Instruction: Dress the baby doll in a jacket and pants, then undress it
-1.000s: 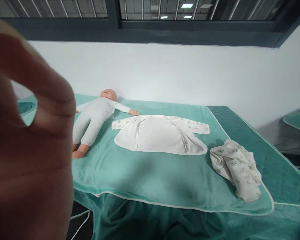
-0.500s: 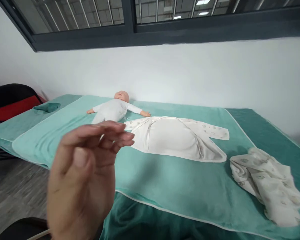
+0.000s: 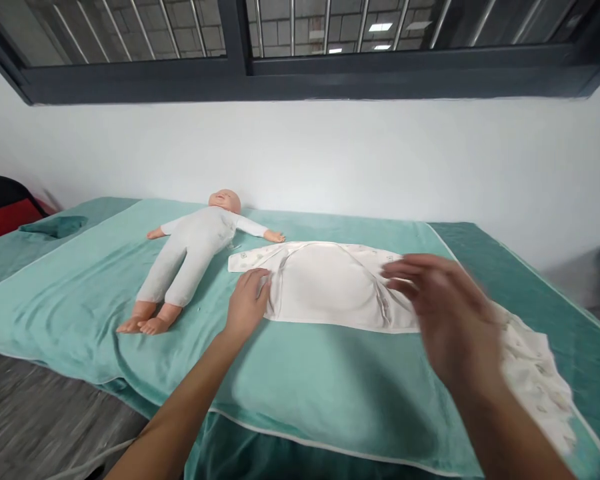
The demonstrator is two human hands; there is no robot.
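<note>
A white baby garment lies spread flat in the middle of a teal blanket. My left hand rests at the garment's left lower edge, and its fingers curl onto the fabric. My right hand hovers over the garment's right side, blurred, fingers stretched out and apart, holding nothing. A baby doll in a pale suit lies on its back to the left of the garment. A second crumpled white cloth lies at the right, partly hidden behind my right forearm.
The bed stands against a white wall below a dark-framed window. A dark teal cloth lies at the far left, with a red and black object behind it. Grey floor shows at lower left.
My left hand has dropped from in front of the camera down to the garment's left edge. My right hand has come into view over the garment's right side. The view has shifted.
</note>
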